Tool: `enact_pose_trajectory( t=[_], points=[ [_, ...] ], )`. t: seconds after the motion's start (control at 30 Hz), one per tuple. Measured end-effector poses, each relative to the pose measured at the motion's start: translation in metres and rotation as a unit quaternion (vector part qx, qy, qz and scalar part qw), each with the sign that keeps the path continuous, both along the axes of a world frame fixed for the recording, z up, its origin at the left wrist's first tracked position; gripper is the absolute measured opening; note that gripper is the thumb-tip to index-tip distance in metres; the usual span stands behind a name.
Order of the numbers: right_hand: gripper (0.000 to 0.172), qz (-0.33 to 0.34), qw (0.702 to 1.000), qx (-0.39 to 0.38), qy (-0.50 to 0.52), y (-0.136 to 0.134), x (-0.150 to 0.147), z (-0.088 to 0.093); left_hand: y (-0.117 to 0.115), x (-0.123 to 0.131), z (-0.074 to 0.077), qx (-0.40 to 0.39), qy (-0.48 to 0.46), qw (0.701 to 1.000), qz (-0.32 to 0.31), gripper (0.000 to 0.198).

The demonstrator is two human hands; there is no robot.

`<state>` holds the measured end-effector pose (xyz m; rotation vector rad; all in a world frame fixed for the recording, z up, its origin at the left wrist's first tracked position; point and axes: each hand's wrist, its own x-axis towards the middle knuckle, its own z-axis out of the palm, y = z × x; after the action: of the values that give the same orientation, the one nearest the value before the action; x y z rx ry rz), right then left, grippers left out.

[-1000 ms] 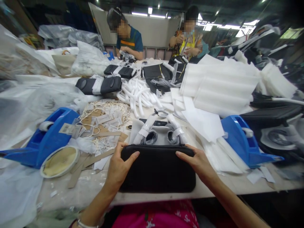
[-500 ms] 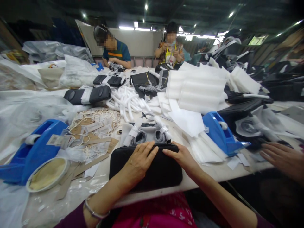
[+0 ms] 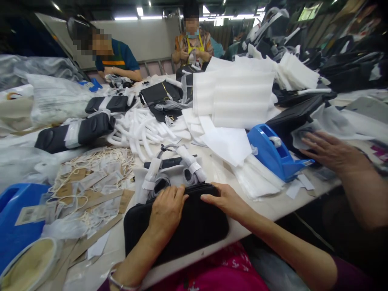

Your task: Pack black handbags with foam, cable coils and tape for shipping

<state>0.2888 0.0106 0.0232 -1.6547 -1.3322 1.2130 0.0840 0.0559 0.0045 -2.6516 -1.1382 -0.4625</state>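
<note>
A black bag (image 3: 201, 228) stands at the table's front edge, its broad side facing me. My left hand (image 3: 167, 208) lies over its top edge near the middle, fingers bent across to the far side. At the top right corner, my right hand (image 3: 226, 200) grips the bag with its thumb on the near side and its fingers behind. Right behind the bag are grey straps in coils (image 3: 189, 176), bound with white foam wraps (image 3: 151, 173). The far sides of both hands' fingers are hidden by the bag.
Blue tape dispensers (image 3: 273, 151) flank me, the left one beside a round tub (image 3: 33, 258). Corded tags (image 3: 100, 180), white foam tubes (image 3: 136, 129) and foam sheets (image 3: 239, 99) cover the table. A co-worker's hand (image 3: 336, 153) is at right; two people (image 3: 117, 60) sit opposite.
My view has turned right, shifting most things leftward in the picture. Both hands keep their hold on the bag. The co-worker's hand at right has moved up onto wrapped black goods.
</note>
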Motion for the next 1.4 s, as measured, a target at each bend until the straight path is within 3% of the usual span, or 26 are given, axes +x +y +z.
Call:
enact_pose_trajectory(
  t=[0.27,0.4,0.5,0.6,0.7,0.77,0.87,0.93,1.03,1.1,1.17,1.23,1.3,1.4],
  points=[
    [0.019,-0.042,0.997,-0.007,-0.072,-0.001,-0.001,-0.001,0.0,0.003,-0.001,0.006,0.025,1.0,0.017,0.026],
    [0.018,-0.05,0.997,-0.015,0.062,-0.008,0.002,0.004,0.002,-0.001,-0.004,-0.007,-0.009,0.999,-0.035,0.03],
    [0.03,-0.115,0.979,-0.014,0.168,-0.019,0.006,0.005,0.004,-0.002,-0.005,-0.027,-0.045,0.996,-0.066,0.032],
    [0.029,-0.133,0.98,-0.009,0.151,-0.027,0.011,0.006,0.002,-0.001,-0.003,-0.053,-0.081,0.991,-0.095,0.045],
    [0.026,-0.13,0.986,0.094,0.031,-0.029,0.014,0.012,-0.001,-0.002,-0.001,-0.069,-0.09,0.986,-0.126,0.061],
    [0.029,-0.143,0.968,0.206,-0.024,-0.026,0.011,0.02,-0.002,-0.004,-0.001,-0.077,-0.078,0.984,-0.143,0.067],
    [0.028,-0.131,0.937,0.322,-0.029,-0.016,-0.003,0.031,-0.003,-0.005,0.0,-0.095,-0.075,0.981,-0.153,0.068],
    [0.025,-0.143,0.927,0.344,-0.036,-0.006,-0.015,0.034,-0.004,-0.006,0.0,-0.102,-0.082,0.979,-0.154,0.067],
    [0.039,-0.16,0.942,0.284,-0.083,0.014,-0.028,0.031,-0.004,-0.006,-0.001,-0.096,-0.095,0.977,-0.164,0.065],
    [0.048,-0.117,0.967,0.195,-0.112,0.029,-0.031,0.027,-0.004,-0.007,-0.003,-0.087,-0.102,0.976,-0.171,0.063],
    [0.043,-0.079,0.979,0.122,-0.146,0.042,-0.031,0.026,-0.005,-0.008,-0.004,-0.081,-0.108,0.977,-0.166,0.061],
    [0.037,-0.08,0.977,0.098,-0.172,0.054,-0.03,0.026,-0.007,-0.01,-0.004,-0.071,-0.118,0.977,-0.161,0.057],
    [0.031,-0.071,0.986,0.091,-0.118,0.063,-0.026,0.026,-0.009,-0.012,-0.004,-0.055,-0.138,0.975,-0.163,0.053],
    [0.026,0.002,0.996,0.053,0.065,0.072,-0.02,0.021,-0.011,-0.014,-0.004,-0.048,-0.16,0.972,-0.166,0.047]
  ],
)
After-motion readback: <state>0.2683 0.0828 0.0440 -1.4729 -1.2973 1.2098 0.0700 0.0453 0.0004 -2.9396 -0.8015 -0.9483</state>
